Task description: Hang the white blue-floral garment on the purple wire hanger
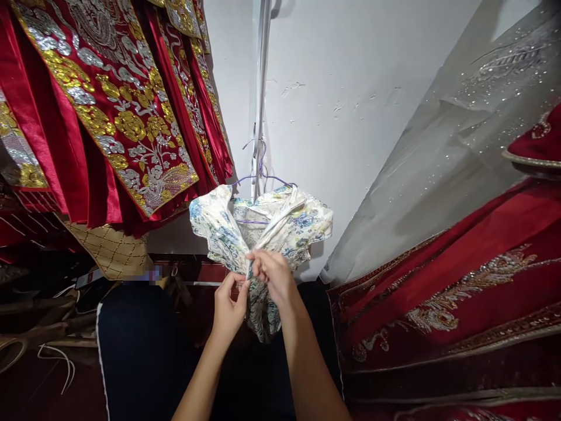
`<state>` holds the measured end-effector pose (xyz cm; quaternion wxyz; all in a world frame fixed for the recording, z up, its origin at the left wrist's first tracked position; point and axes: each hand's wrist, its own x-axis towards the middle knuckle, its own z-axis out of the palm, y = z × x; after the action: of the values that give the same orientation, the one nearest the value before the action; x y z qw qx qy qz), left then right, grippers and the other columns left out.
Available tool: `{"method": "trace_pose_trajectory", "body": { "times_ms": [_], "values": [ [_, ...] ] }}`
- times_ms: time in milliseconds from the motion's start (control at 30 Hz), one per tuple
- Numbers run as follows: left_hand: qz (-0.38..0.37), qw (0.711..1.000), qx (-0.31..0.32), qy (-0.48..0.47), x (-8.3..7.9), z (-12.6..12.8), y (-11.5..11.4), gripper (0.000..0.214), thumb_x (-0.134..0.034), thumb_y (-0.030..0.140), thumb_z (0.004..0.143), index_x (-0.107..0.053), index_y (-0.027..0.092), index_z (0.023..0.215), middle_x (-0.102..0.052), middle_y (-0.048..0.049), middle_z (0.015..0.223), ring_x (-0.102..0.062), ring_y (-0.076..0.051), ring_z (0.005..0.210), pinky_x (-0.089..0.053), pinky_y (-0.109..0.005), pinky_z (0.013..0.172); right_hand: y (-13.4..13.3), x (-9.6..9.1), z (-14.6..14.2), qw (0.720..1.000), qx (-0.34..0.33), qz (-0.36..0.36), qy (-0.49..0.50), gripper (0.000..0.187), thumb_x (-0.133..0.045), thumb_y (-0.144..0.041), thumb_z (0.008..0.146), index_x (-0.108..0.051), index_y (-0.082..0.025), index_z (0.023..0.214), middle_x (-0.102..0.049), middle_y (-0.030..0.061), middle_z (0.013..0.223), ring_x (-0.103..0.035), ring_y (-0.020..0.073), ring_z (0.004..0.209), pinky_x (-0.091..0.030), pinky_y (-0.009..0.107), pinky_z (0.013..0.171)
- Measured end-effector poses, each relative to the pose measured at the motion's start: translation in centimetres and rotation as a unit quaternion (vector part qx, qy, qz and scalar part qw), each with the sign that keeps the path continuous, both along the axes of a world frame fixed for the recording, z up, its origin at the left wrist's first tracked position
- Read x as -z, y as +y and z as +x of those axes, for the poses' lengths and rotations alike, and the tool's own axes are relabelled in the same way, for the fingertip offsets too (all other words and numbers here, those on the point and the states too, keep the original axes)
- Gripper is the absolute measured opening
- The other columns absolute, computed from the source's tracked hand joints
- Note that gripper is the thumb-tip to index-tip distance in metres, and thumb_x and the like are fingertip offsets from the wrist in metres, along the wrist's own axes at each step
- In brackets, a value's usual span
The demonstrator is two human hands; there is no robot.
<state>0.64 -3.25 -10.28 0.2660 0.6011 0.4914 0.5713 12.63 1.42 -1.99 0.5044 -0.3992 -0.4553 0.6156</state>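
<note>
A small cream garment with a blue and yellow floral print (280, 225) hangs on a thin purple wire hanger (262, 169) from a white pole (262, 88) on the wall. My left hand (228, 307) pinches the front edge of the garment from the left. My right hand (274, 275) pinches the same front edge from the right, fingertips almost touching the left hand's. The lower part of the garment hangs behind and below my hands.
Red robes with gold and silver embroidery (114, 111) hang at the upper left. More red embroidered cloth (460, 292) and a sheer sequinned veil (473, 134) fill the right. A dark fabric mass (144, 351) lies below. White wall (350, 88) behind.
</note>
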Motion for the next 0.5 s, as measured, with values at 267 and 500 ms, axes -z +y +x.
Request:
{"method": "trace_pose_trajectory", "body": {
  "times_ms": [267,500],
  "values": [
    [-0.012,0.994,0.064,0.085,2.1,-0.4,2.0,0.018,-0.051,0.03,0.094,-0.05,0.02,0.079,-0.052,-0.0002,0.074,-0.052,-0.015,0.069,-0.041,-0.026,0.066,7.6,-9.8,-0.8,0.983,0.114,0.136,0.035,0.021,-0.061,-0.029,0.08,-0.067,-0.012,0.069,-0.058,-0.0005,0.051,-0.037,0.0041,0.04,-0.025,0.018,0.038],
    [0.043,0.991,0.096,0.084,-4.1,-1.5,4.5,0.013,-0.055,0.029,0.093,-0.06,0.02,0.101,-0.061,-0.0042,0.09,-0.059,-0.018,0.084,-0.047,-0.03,0.075,5.9,-7.9,0.2,0.979,0.094,0.177,0.036,0.019,-0.059,-0.032,0.081,-0.064,-0.016,0.073,-0.056,-0.0024,0.051,-0.041,0.0068,0.043,-0.029,0.019,0.042]
  ]
}}
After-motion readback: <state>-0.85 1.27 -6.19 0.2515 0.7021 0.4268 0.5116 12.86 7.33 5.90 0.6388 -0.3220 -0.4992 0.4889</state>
